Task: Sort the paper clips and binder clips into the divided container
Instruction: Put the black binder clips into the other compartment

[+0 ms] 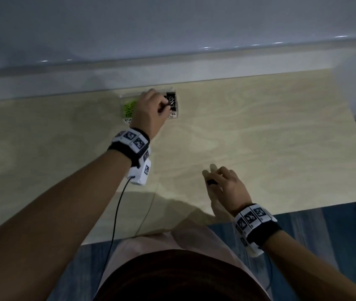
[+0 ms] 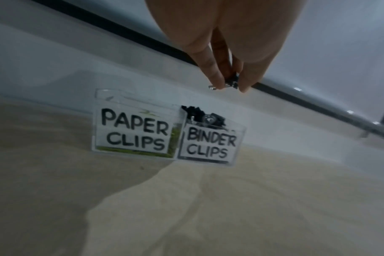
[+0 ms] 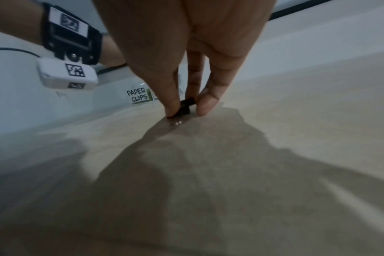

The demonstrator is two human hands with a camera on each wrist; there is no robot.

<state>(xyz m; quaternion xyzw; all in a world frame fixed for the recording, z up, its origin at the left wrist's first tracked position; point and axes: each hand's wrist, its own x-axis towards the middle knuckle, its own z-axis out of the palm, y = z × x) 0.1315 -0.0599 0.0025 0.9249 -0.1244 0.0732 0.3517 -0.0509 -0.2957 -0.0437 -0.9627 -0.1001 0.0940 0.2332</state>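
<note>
Release is the step in hand for the left hand [image 2: 226,52]: its thumb and fingers pinch a black binder clip [image 2: 231,81] just above the container [image 2: 136,152], over the section labelled BINDER CLIPS [image 2: 208,145]. That section already holds a heap of black clips [image 1: 171,101]; green paper clips [image 1: 129,108] fill the section beside it. Centre the pinch over the heap, not over the divider, then lower it close to the pile before the fingers part, since a clip dropped from height may bounce off the heap and out. Spread the fingers fully so the wire handle does not snag.

The right hand [image 1: 224,185] pinches a second binder clip [image 3: 185,107] between thumb and fingertips, at or just off the table [image 1: 270,137] and well apart from the container. Grip the black body rather than the loose wire handles, and lift straight up.
</note>
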